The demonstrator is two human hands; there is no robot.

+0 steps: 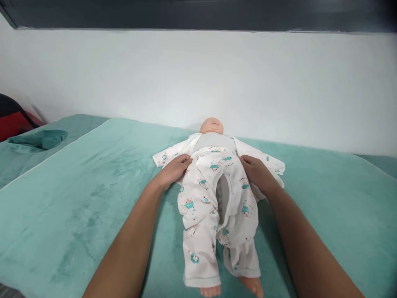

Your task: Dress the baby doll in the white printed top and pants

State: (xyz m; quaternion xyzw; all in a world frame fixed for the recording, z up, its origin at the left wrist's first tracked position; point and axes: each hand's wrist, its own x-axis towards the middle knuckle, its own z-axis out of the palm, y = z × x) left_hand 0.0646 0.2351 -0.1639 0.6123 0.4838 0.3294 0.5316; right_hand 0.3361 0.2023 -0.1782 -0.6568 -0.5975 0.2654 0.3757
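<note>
A baby doll [212, 125] lies on its back, feet toward me. It wears white split-crotch baby pants [201, 194] with a teal and red cartoon print, drawn up over its belly. A matching white top [176, 152] covers its arms and lies spread out at both sides, over a grey undergarment [214, 140]. My left hand [176, 169] is closed at the left side of the pants' waist. At the right side of the waist my right hand [256, 171] is closed on the fabric too, its fingertips partly hidden. Both bare feet stick out of the trouser legs.
The doll rests on a teal plush bed cover [87, 198]. A white wall [198, 74] rises directly behind its head, with a dark panel [198, 14] above. A folded teal cloth [39, 138] and a red and black object [14, 120] are at the far left.
</note>
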